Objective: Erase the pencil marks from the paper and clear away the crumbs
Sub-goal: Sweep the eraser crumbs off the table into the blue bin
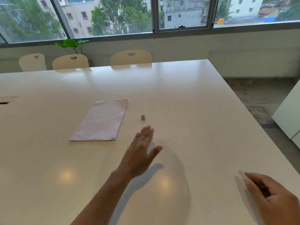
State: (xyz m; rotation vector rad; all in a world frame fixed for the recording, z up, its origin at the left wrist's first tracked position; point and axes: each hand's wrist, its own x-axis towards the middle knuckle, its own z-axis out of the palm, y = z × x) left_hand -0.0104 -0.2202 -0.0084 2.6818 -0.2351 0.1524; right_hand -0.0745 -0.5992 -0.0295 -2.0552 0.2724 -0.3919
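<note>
Thin white paper stack (101, 120) lies flat, small grey ribbed cylinder (142, 117), likely the eraser, just right of it; flat, straight-fingered left hand (141, 153) nearby should pinch it lightly; right hand (269, 195), farther right, blurred, grip unclear.

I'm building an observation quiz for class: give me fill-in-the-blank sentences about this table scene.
1. In the picture, the paper stack lies to the ___ of the small cylinder.
2. ___ chairs stand at the far edge of the table.
3. The left hand holds ___.
Missing words: left; three; nothing.
</note>
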